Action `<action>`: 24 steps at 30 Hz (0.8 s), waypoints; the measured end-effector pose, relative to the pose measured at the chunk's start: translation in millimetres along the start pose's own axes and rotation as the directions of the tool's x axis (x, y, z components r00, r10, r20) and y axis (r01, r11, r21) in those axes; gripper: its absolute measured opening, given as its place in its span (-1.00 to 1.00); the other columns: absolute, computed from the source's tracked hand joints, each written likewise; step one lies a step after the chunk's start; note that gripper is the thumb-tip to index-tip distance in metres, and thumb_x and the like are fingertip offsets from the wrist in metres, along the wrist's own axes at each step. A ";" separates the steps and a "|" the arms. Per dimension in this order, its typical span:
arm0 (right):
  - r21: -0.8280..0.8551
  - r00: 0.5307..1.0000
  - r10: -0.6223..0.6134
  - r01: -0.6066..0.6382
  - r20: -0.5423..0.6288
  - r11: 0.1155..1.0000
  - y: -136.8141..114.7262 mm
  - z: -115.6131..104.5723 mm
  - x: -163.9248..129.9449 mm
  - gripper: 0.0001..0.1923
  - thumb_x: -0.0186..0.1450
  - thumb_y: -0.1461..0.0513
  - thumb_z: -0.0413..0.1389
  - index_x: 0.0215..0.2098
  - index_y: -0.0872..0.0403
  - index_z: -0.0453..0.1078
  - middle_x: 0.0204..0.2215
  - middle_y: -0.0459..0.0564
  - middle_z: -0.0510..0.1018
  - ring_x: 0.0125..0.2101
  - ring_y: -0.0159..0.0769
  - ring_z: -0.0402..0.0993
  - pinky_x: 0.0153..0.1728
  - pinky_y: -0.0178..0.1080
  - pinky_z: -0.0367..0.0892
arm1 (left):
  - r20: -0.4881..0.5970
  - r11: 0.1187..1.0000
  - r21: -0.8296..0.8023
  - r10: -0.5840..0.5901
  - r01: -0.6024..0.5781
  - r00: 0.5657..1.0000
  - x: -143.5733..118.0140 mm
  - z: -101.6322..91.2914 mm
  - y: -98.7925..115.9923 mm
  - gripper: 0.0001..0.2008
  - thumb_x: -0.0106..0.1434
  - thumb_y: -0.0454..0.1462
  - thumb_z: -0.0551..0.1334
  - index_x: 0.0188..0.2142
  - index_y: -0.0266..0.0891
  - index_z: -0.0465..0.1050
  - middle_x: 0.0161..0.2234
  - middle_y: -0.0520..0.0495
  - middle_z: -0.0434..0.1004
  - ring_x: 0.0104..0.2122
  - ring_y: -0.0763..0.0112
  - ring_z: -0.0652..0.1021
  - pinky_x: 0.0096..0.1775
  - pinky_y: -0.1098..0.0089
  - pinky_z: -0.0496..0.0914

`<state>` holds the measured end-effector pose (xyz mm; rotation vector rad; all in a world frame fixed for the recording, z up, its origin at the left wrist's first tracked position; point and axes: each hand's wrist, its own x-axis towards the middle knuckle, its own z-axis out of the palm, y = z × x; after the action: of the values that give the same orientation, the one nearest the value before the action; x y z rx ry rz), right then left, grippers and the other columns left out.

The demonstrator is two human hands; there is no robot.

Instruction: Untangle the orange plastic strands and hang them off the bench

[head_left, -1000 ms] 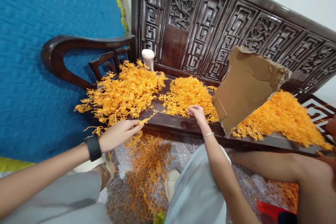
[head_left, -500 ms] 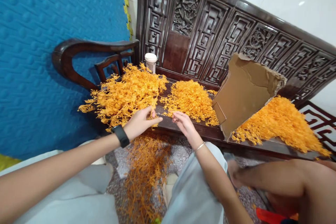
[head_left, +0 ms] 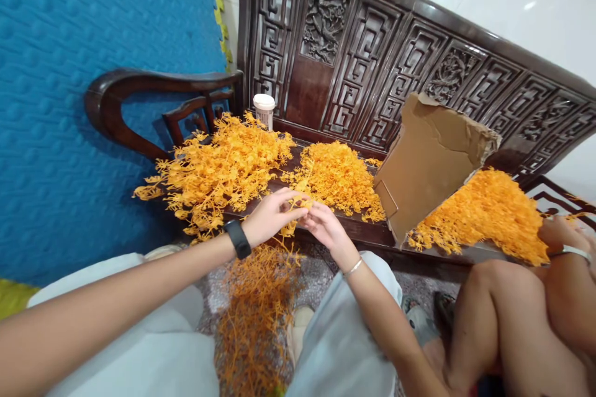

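Observation:
My left hand (head_left: 274, 217), with a black watch on its wrist, is closed on an orange plastic sprig (head_left: 298, 203) above the bench's front edge. Pinched fingers of my right hand (head_left: 328, 231) meet the left fingertips at the same sprig, partly hiding it. Left of the hands lies a loose heap of branching orange sprigs (head_left: 223, 164). A pile of small orange pieces (head_left: 339, 177) sits just beyond my right hand. Below, thin orange stems (head_left: 256, 316) are heaped on the floor between my legs.
A cardboard sheet (head_left: 431, 155) stands tilted on the dark wooden bench (head_left: 311, 90). Right of it is another orange pile (head_left: 488, 217), with another person's hand (head_left: 565, 232) at its edge. A white-lidded cup (head_left: 264, 113) stands at the back. Blue foam matting (head_left: 112, 12) lines the left.
My left hand has moved right with a sprig, and my hands, apart before, now meet. Another person's hand has appeared at the right pile, and that person's legs have shifted.

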<state>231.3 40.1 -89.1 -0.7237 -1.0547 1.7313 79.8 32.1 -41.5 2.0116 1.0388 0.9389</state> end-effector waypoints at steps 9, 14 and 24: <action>-0.434 0.920 -0.388 0.327 -0.058 0.840 -22.7 9.9 -15.3 -0.76 0.12 0.16 0.04 -0.24 0.00 0.38 -0.37 -0.06 0.42 -0.49 -0.43 0.27 -0.37 -0.30 0.24 | -0.057 0.998 0.021 -0.064 0.065 0.996 0.7 -8.9 0.7 -0.75 0.04 -0.11 0.16 -0.45 -0.29 0.37 -0.60 0.12 0.17 -0.58 0.53 0.20 -0.52 0.47 0.10; -0.565 0.911 -0.411 0.351 0.024 0.747 -23.1 12.9 -18.4 -0.78 0.10 0.18 0.09 -0.27 -0.02 0.42 -0.39 -0.07 0.39 -0.39 -0.39 0.28 -0.33 -0.30 0.21 | 0.048 0.995 0.079 -0.065 0.061 0.997 -0.4 -9.2 -7.4 -0.75 0.03 -0.12 0.16 -0.53 -0.29 0.34 -0.61 0.12 0.16 -0.58 0.53 0.19 -0.52 0.47 0.08; -0.657 0.866 -0.500 0.391 0.024 0.645 -17.1 13.1 -18.2 -0.91 0.10 0.20 0.10 -0.45 0.06 0.39 -0.47 -0.08 0.41 -0.43 -0.40 0.28 -0.38 -0.31 0.18 | 0.037 0.978 -0.054 -0.202 0.204 0.979 -0.4 -7.8 -7.3 -0.78 0.00 -0.15 0.16 -0.54 -0.29 0.29 -0.64 0.13 0.15 -0.60 0.54 0.19 -0.54 0.48 0.08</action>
<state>234.4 22.0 -67.8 -0.9041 -1.5866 0.8369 70.4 36.9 -43.6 1.8277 1.1615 0.8169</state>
